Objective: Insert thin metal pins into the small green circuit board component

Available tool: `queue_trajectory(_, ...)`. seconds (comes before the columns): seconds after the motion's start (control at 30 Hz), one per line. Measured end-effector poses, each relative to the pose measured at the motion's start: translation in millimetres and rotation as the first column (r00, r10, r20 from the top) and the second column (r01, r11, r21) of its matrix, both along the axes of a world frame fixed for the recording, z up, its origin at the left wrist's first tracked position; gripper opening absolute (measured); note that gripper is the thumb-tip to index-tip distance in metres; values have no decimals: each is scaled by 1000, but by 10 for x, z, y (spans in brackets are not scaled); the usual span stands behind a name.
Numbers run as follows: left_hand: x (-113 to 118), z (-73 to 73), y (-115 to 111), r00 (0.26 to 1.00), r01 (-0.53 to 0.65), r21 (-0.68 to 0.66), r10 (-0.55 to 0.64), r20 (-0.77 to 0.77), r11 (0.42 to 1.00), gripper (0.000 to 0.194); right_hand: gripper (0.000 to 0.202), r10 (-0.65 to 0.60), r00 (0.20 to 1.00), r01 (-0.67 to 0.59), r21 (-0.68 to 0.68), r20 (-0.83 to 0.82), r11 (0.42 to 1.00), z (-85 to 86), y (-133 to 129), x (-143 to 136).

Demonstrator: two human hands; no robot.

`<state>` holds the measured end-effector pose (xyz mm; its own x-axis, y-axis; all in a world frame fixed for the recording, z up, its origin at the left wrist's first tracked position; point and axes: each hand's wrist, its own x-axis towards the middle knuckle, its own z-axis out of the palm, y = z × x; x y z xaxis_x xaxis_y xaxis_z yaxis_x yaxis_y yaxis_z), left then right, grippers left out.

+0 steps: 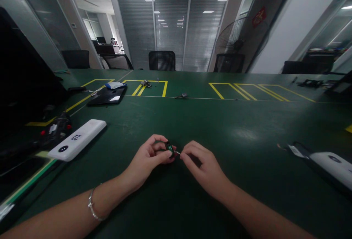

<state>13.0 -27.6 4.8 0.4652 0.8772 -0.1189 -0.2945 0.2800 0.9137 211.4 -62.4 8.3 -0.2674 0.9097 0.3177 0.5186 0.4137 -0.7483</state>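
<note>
Low in the middle of the head view, my left hand pinches a small black device with a green face between thumb and fingers. My right hand is closed, its thumb and index fingertips pinching a thin, pale stick-like piece. That piece points at the device's right side; whether it touches or enters the device is too small to tell. Both hands are just above the green table, and a silver bracelet circles my left wrist.
A white power bank marked 22 lies at left, another white one at the right edge. Farther back are a black flat case, small metal parts and a small dark object. Chairs line the far side.
</note>
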Motion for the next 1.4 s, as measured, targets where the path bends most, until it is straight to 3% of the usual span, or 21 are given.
queue_trajectory(0.17,-9,32,13,994,-35,92,44,-99,995,47,16,-12,997,10,28,74,1000,-21,21,-1)
queue_trajectory(0.3,-21,13,21,985,-51,136,72,-156,989,28,17,-15,996,12,40,86,999,-4,26,-1)
queue_trajectory(0.43,-22,-13,24,992,-45,142,61,-114,989,19,17,-26,995,23,42,92,999,5,19,0)
queue_trajectory(0.53,-22,-14,23,991,-34,161,54,-120,986,19,17,-32,994,30,26,100,999,0,18,3)
queue_trajectory(0.73,-34,34,2,960,10,247,61,-275,969,24,18,-44,992,40,32,116,999,-15,28,8)
queue_trajectory(1.2,-57,66,-19,941,108,281,-7,-338,954,26,17,11,994,-13,20,109,1000,-35,39,32)
queue_trajectory(1.3,-76,70,-20,929,130,340,5,-369,931,25,17,37,994,-39,21,108,999,-35,46,40)
queue_trajectory(1.4,-97,97,-24,891,169,476,73,-447,863,22,17,53,992,-55,19,112,998,-30,50,49)
